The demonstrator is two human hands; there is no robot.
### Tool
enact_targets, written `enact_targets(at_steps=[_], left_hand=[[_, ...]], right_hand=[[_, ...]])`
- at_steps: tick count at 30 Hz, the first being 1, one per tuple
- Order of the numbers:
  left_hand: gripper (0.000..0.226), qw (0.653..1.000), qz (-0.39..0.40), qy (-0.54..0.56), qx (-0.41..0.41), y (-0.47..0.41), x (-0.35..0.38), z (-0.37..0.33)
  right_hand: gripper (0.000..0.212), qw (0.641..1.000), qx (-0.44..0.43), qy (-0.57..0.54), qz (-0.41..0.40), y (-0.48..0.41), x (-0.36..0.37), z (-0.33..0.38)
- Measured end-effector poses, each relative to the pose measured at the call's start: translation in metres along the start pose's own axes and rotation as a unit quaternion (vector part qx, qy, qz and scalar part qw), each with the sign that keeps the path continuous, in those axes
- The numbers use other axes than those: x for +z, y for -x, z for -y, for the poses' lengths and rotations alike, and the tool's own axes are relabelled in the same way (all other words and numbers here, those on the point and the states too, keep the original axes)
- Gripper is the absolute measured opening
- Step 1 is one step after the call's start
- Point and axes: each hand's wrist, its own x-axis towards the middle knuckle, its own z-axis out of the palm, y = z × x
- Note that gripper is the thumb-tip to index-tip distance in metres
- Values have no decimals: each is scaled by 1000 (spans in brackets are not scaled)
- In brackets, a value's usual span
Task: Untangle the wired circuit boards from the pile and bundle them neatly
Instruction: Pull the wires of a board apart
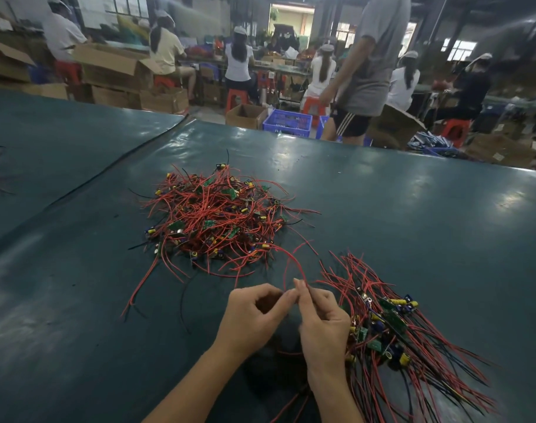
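both hands work low in the middle of the dark green bench (pixel 413 215). the left hand (pixel 254 315) has its fingers (pixel 279 300) curled in, thumb and forefinger tips pressed together on a red wire (pixel 292 262). the right hand (pixel 323 325) sits just beside it, its thumb and forefinger clamped on the same wire slightly higher up, the other fingers loosely bent. from the pinch the wire arcs up and back toward the tangled pile (pixel 218 221) of red and black leads with small green boards and yellow and blue parts, which lies farther out on the bench, apart from the hands. just right of the right hand lies the sorted bundle (pixel 392 328), boards grouped together, wires fanned out toward the near right edge. beyond the bench, seated people (pixel 166 50) work on red stools (pixel 236 97) among cardboard boxes (pixel 114 67), a blue crate (pixel 286 123) stands on the floor, and a standing person (pixel 370 71) in grey is close by.
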Motion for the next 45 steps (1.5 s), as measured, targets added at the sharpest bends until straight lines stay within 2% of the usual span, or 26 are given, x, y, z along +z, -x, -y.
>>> enact_targets(at_steps=[3, 8, 13, 16, 18, 20, 23, 28, 32, 34, 37, 40, 45], left_hand=[[14, 991, 3, 107, -83, -3, 1, 0], [9, 963, -59, 203, -166, -7, 0, 4], [19, 963, -62, 221, -142, -8, -1, 4], [31, 968, -16, 212, -135, -6, -2, 3], [31, 971, 26, 202, -126, -4, 0, 2], [27, 974, 36, 193, -111, -3, 3, 2], [31, 976, 20, 186, -107, -3, 5, 1], [35, 969, 2, 218, -111, -8, -2, -5], [36, 964, -6, 233, -126, -8, -4, -5], [36, 964, -3, 232, -129, -6, -2, -4], [35, 970, 18, 210, -118, -4, 1, -1], [30, 971, 46, 205, -114, -3, 2, -2], [32, 972, 46, 202, -116, -8, -2, -7]], right_hand=[[19, 1000, -11, 6, 21, 0, 1, -2], [18, 1000, 27, 10, -2, -2, -1, -3], [20, 998, 59, -15, -5, -6, -5, -5], [19, 998, 60, -17, 21, -5, -4, -3], [18, 998, 39, -11, 52, -3, -2, -1], [20, 998, 15, 4, 66, -2, -1, -1], [22, 999, 25, 1, 45, -2, 0, -1], [23, 987, 96, -113, -65, -14, -15, 10], [24, 977, 115, -172, -58, -14, -17, 14], [19, 983, 110, -138, -44, -12, -14, 13], [14, 997, 68, -28, 15, -5, -6, 6], [17, 998, 18, 28, 59, 2, 2, 3], [17, 997, 56, -39, -41, -7, -6, 11]])
